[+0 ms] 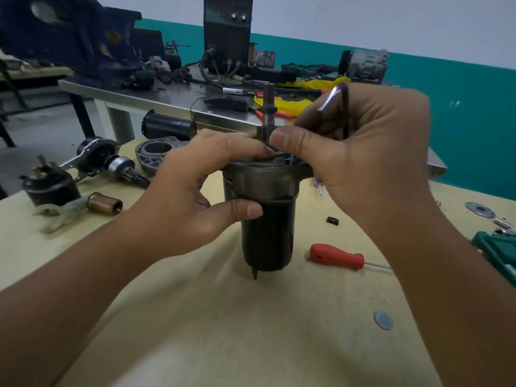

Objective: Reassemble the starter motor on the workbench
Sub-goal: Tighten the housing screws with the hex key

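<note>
We see dim, flat, even light and soft shadows; motion blur smears the right hand [360,152] at one o'clock, and wide-angle bending tilts the edges.

Wooden workbench [223,331] bears starter motor [268,230], screwdriver [337,256].

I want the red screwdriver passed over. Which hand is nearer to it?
Right. The right hand is up at the starter motor, above the red screwdriver; the left hand holds the motor's far side.

green case [499,252] cut off at right edge
</note>
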Available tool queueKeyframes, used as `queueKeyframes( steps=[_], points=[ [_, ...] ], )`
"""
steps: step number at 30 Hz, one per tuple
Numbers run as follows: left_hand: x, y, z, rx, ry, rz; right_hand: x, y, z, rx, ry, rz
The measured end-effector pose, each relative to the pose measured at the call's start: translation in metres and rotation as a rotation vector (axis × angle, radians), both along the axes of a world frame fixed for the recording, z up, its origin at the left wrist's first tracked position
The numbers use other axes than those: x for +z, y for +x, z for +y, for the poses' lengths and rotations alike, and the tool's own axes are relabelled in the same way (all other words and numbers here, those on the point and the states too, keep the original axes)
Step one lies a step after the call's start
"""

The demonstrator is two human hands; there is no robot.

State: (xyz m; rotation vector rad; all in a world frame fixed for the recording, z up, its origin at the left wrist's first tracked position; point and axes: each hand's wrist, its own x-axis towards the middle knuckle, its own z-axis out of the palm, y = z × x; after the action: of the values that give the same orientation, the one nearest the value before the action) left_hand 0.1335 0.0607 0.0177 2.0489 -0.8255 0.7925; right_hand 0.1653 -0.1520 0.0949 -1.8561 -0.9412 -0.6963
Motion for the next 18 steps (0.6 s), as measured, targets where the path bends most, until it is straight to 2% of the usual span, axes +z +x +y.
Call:
queueKeyframes(
  steps=[7, 18],
  points=[
    [0.001, -0.004, -0.004, 0.005, 0.017, -0.029, 0.023, 0.002, -0.015, 0.096, -0.378, -0.007],
    [0.006, -0.014, -0.014, 0.052, 0.074, -0.062, 0.02, -0.003, -0.039, 0.131, -0.533, -0.098]
  ],
)
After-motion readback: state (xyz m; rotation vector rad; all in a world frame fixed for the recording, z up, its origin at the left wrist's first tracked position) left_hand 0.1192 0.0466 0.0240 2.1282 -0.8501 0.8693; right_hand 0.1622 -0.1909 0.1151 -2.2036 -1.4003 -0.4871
